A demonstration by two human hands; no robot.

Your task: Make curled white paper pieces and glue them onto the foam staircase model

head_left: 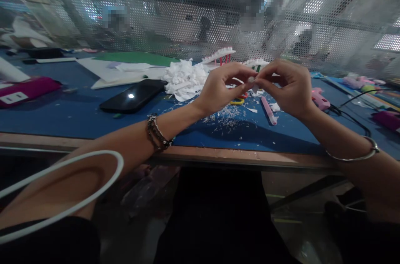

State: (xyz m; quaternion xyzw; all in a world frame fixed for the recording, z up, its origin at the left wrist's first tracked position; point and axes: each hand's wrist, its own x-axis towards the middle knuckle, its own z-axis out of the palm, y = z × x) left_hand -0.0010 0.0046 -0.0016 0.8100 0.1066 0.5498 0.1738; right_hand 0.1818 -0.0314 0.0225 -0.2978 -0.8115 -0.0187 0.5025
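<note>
- Held piece (251, 79): small, whitish, with a rounded visible face. Its outer part is covered by fingertips; full shape and material cannot be determined at this size.
- Location of piece: between the two hands, raised above the blue tabletop (190, 124), near the centre of the view.
- Lower detail: a pale bit (255, 88) shows just below the fingertips. Whether it joins the held piece cannot be told.
- Left hand (218, 87): thumb and index finger brought together at the held piece, pinching it. Remaining fingers are largely hidden.
- Right hand (286, 85): thumb and index finger brought together at the same point, tips meeting those of the left hand. Whether they grip the piece or only touch it cannot be told.
- White scraps (186, 78): crumpled pile, left of the held piece.
- Shavings (226, 116): fine, white, scattered on the tabletop below the hands.
- Pink tool (268, 110): slim, lying flat below the right hand.
- Yellow loop (237, 101): partly hidden behind the left hand.
- Black phone (134, 96): lying flat, left of the left hand, with a bright reflection on its surface.
</note>
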